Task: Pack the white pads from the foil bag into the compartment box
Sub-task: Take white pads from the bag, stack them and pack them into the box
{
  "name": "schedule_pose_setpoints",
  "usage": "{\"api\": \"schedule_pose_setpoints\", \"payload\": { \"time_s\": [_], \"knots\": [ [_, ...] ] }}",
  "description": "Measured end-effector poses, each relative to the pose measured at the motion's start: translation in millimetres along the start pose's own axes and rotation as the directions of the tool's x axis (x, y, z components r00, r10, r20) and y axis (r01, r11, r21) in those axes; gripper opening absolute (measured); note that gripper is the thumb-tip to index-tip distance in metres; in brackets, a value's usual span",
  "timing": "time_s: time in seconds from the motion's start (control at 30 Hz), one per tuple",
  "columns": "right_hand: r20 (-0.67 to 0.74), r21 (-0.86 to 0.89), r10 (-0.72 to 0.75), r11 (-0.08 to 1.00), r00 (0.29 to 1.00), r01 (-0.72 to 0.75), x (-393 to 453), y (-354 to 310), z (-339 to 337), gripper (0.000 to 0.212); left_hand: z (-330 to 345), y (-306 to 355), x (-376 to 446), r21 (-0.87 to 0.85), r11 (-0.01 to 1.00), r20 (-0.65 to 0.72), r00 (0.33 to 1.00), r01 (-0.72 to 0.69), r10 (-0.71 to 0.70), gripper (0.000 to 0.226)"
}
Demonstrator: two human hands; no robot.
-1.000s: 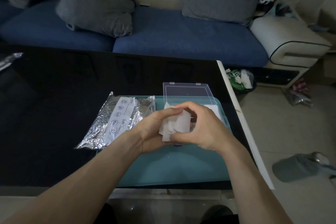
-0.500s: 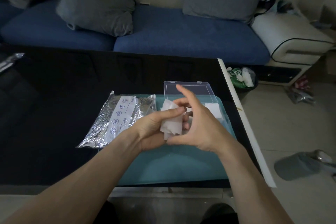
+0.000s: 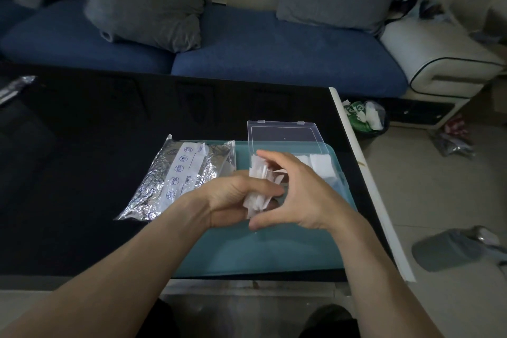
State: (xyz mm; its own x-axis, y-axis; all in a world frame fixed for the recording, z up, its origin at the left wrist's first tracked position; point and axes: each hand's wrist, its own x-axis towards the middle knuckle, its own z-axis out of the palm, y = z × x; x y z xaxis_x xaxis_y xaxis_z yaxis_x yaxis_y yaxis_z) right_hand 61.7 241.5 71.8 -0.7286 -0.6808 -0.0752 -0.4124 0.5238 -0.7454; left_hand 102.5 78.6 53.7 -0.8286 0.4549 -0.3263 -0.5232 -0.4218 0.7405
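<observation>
Dark worktop (image 3: 82, 173) carries a teal tray (image 3: 260, 252). Foil bag (image 3: 178, 175) lies at the tray's 9 o'clock edge. Clear compartment box (image 3: 282, 133), lid open, sits at the tray's 12 o'clock; white pads (image 3: 321, 164) already lie inside. Left hand (image 3: 233, 200) grips a bunch of pads (image 3: 258, 186) above the tray. Right hand (image 3: 299, 195), fingers spread, touches the bunch without clamping it. Judgement: square the bunch's edges before lowering it flat into a free compartment, or corners may catch on the dividers.
</observation>
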Motion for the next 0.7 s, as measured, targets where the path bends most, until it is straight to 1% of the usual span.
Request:
{"api": "schedule_pose_setpoints", "payload": {
  "time_s": [0.07, 0.1, 0.17, 0.2, 0.23, 0.33, 0.37, 0.4, 0.5, 0.53, 0.57, 0.67, 0.7],
  "knots": [
    [0.0, 0.139, 0.002, 0.99, 1.0, -0.002, 0.9, 2.8, -6.8, 0.104, 0.7, 0.7, -1.7, 0.054, 0.998, 0.021, 0.999, 0.024, -0.026, 0.025],
    [0.011, 0.214, 0.001, 0.977, 1.0, -0.003, 1.3, 4.2, -10.2, 0.095, 0.0, 0.4, -1.8, 0.057, 0.998, 0.036, 0.999, 0.037, -0.039, 0.028],
    [0.047, 0.311, -0.036, 0.95, 0.998, 0.02, 1.3, 6.6, -14.8, 0.075, -1.9, 0.5, -1.9, 0.052, 0.997, 0.059, 0.996, 0.061, -0.064, 0.051],
    [0.063, 0.344, -0.05, 0.938, 0.997, 0.025, 0.8, 7.2, -15.9, 0.066, -3.4, 1.1, -2.1, 0.065, 0.996, 0.066, 0.995, 0.064, -0.068, 0.058],
    [0.064, 0.376, -0.055, 0.926, 0.996, 0.027, 0.5, 7.4, -16.8, 0.058, -4.7, 2.1, -3.0, 0.083, 0.995, 0.079, 0.995, 0.06, -0.067, 0.058],
    [0.037, 0.498, 0.005, 0.867, 0.999, -0.022, -0.2, 4.8, -21.1, 0.033, -6.1, 4.7, -8.0, 0.167, 0.985, 0.145, 0.987, 0.049, -0.074, 0.039],
    [0.019, 0.509, 0.021, 0.86, 1.0, -0.028, 0.0, 4.3, -20.5, 0.023, -5.8, 4.8, -9.6, 0.191, 0.98, 0.168, 0.982, 0.052, -0.085, 0.04],
    [-0.019, 0.47, 0.027, 0.882, 0.999, -0.014, 0.5, 3.6, -19.3, 0.018, -5.9, 4.1, -10.3, 0.204, 0.977, 0.183, 0.978, 0.061, -0.099, 0.044],
    [-0.17, 0.325, 0.037, 0.945, 0.985, 0.02, 4.2, 5.3, -15.6, 0.02, -5.4, 2.6, -10.9, 0.204, 0.975, 0.193, 0.972, 0.094, -0.134, 0.051],
    [-0.208, 0.315, 0.044, 0.949, 0.977, 0.024, 5.5, 6.0, -17.3, 0.022, -5.3, 2.6, -11.1, 0.211, 0.973, 0.191, 0.972, 0.097, -0.139, 0.049],
    [-0.217, 0.318, 0.05, 0.948, 0.975, 0.022, 5.9, 6.9, -19.5, 0.024, -5.4, 2.5, -11.2, 0.219, 0.971, 0.192, 0.971, 0.098, -0.141, 0.048],
    [-0.101, 0.359, 0.033, 0.933, 0.994, 0.005, 3.2, 5.3, -22.7, 0.027, -5.8, 3.4, -10.9, 0.216, 0.972, 0.21, 0.968, 0.095, -0.141, 0.047],
    [-0.084, 0.355, 0.02, 0.935, 0.996, 0.011, 3.0, 5.8, -20.7, 0.022, -5.9, 3.8, -10.9, 0.216, 0.972, 0.22, 0.965, 0.091, -0.14, 0.047]
  ]
}}
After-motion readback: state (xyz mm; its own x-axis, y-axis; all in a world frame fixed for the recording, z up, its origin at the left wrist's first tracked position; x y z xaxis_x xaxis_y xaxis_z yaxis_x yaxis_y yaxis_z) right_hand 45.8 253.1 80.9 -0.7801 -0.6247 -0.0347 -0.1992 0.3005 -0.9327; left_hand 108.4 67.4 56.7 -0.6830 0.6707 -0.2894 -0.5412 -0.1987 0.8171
